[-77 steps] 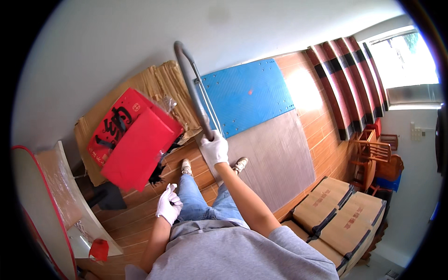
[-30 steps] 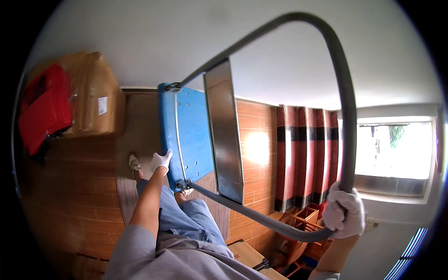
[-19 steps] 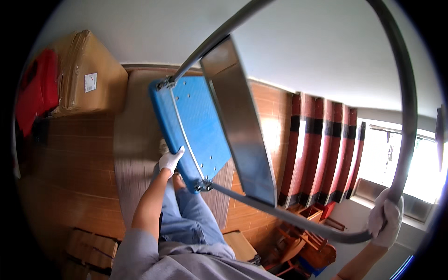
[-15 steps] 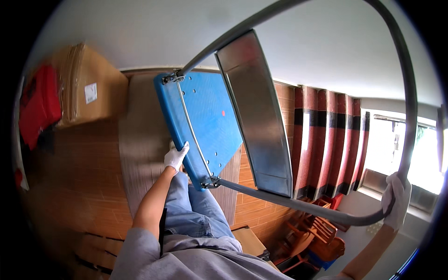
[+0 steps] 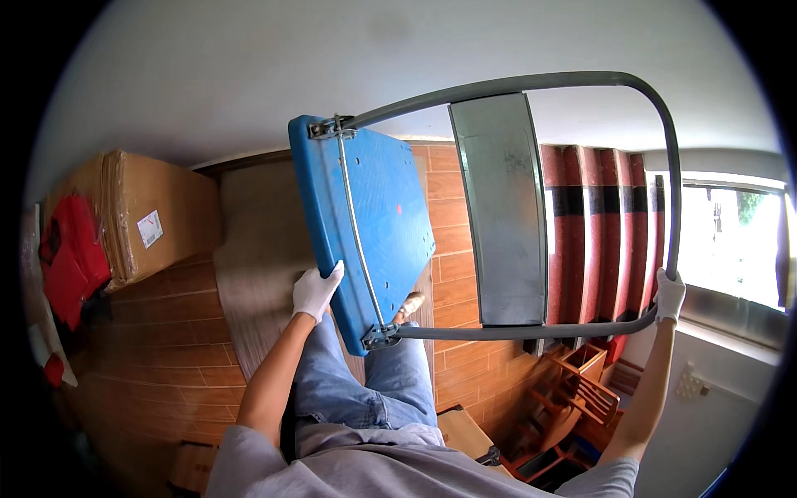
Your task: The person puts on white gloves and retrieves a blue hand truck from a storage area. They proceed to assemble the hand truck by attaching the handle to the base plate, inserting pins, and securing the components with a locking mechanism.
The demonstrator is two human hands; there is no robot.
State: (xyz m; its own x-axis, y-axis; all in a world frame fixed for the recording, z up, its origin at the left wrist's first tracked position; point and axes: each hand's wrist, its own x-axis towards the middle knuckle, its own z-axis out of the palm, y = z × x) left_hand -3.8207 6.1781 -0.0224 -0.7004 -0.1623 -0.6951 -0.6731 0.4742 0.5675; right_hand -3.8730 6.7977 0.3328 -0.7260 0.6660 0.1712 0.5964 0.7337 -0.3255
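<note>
Both of my hands wear white gloves and carry a platform trolley with a blue deck [image 5: 382, 207]. Its grey tube handle [image 5: 531, 80] points to the right, with a flat metal panel [image 5: 502, 216] fixed across it. My left hand [image 5: 316, 292] is closed on the near left edge of the deck, its fingertips hidden behind or beneath it. My right hand [image 5: 669, 296] wraps round the handle tube at its far right corner. A thin metal rod [image 5: 355, 224] runs between the two hinge brackets on the deck. The trolley's wheels are out of sight.
At the left stand a large cardboard box [image 5: 166, 207] and a red bag [image 5: 73, 257]. Red and black steps [image 5: 585, 232] rise on the right by a bright window [image 5: 730, 236]. Wooden chairs [image 5: 573, 407] are stacked at lower right; a pale wall [image 5: 274, 75] borders the far side.
The handle has swung lower and closer, its right end moving left. My right hand has moved up and left with it. The blue deck has shifted slightly to the right.
</note>
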